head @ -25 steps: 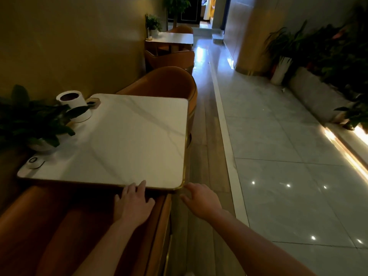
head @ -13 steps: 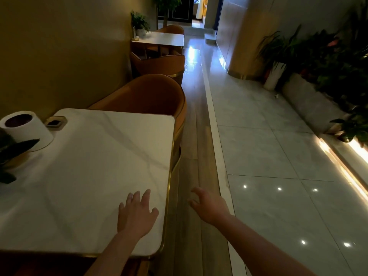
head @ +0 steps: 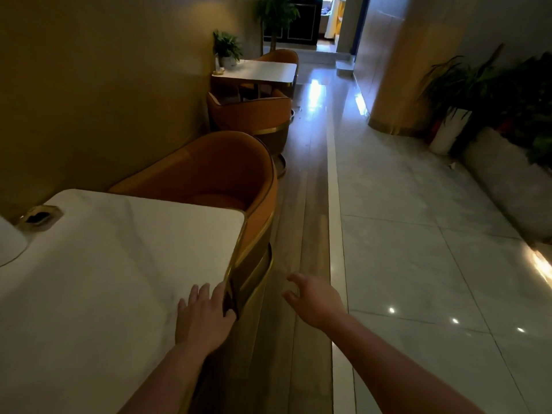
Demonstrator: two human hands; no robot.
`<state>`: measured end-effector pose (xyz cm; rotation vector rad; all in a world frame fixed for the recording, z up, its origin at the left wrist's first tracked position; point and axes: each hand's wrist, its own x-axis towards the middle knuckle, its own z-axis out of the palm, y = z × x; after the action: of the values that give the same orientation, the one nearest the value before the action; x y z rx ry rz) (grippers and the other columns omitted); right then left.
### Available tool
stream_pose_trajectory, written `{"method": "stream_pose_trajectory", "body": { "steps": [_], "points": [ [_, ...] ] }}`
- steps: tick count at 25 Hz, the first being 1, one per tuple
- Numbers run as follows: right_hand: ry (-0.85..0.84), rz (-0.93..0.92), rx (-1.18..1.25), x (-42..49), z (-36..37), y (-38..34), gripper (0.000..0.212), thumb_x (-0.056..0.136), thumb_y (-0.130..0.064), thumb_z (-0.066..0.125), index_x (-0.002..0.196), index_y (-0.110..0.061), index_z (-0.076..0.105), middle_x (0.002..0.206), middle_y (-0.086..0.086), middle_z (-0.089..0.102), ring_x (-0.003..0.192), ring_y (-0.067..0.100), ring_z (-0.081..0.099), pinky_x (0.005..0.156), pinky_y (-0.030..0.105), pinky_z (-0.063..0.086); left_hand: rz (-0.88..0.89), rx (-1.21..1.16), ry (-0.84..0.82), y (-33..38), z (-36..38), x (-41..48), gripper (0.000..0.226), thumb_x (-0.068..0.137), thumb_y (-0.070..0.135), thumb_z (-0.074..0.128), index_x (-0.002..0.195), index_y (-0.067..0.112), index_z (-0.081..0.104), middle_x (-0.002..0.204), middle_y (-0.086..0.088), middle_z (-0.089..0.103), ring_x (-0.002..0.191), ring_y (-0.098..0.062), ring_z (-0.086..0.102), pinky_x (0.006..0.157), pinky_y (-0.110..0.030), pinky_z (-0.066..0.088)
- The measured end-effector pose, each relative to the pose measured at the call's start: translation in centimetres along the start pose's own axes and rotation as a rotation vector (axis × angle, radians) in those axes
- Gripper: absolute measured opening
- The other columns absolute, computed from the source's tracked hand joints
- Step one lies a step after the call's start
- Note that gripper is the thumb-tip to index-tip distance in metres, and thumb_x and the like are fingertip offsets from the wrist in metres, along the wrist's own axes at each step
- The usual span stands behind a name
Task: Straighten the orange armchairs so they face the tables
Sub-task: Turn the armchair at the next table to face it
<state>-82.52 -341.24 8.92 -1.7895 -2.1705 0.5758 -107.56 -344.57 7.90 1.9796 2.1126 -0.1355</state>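
An orange armchair (head: 218, 171) with a gold band stands at the far side of the white marble table (head: 113, 264), its seat turned toward the table. My left hand (head: 203, 315) lies flat on the table's right edge, fingers straight. My right hand (head: 313, 297) hangs over the wooden floor strip to the right of the table, fingers loosely spread, holding nothing. Further along the wall a second orange armchair (head: 254, 118) shows its back, facing a second white table (head: 260, 71). A third orange armchair (head: 280, 56) sits behind that table.
A small dark holder (head: 40, 216) and a white roll (head: 9, 243) sit at the table's left. A potted plant (head: 227, 50) stands on the far table. Planters (head: 451, 115) line the right wall. A tiled aisle (head: 418, 234) runs on the right.
I have walked forward along the table. The armchair behind it is much closer, and my left hand has slid from the near corner to the table's right edge.
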Motion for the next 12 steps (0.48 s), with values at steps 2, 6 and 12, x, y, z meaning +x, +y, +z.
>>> {"method": "stream_pose_trajectory", "body": {
  "steps": [2,6,12],
  "points": [
    [-0.026,-0.034,-0.011,3.5,-2.0,3.4,0.043,0.094,-0.052,0.052,0.134,-0.034,0.049,0.120,-0.004,0.064,0.107,0.014,0.059,0.083,0.032,0.052,-0.038,-0.038,0.015,2.9,-0.4,2.9,0.070,0.100,0.056,0.036,0.160,0.027,0.012,0.167,-0.008,0.019,0.154,-0.030,0.013,0.122,-0.052,0.022],
    [-0.091,-0.100,-0.036,10.6,-5.4,8.7,0.044,0.094,-0.054,0.052,0.134,-0.035,0.050,0.116,-0.006,0.065,0.102,0.012,0.061,0.077,0.029,0.051,-0.103,-0.138,0.034,7.9,-1.3,8.8,0.067,0.100,0.052,0.041,0.158,0.025,0.022,0.161,-0.007,0.032,0.149,-0.028,0.025,0.118,-0.047,0.030],
    [-0.098,-0.242,-0.076,24.7,-8.3,13.0,0.041,0.094,-0.051,0.054,0.131,-0.034,0.053,0.108,-0.007,0.067,0.095,0.010,0.062,0.071,0.023,0.047,-0.177,-0.248,0.093,12.8,-3.2,20.6,0.065,0.102,0.050,0.042,0.157,0.025,0.020,0.162,-0.006,0.029,0.151,-0.027,0.020,0.119,-0.043,0.028]
  ]
}}
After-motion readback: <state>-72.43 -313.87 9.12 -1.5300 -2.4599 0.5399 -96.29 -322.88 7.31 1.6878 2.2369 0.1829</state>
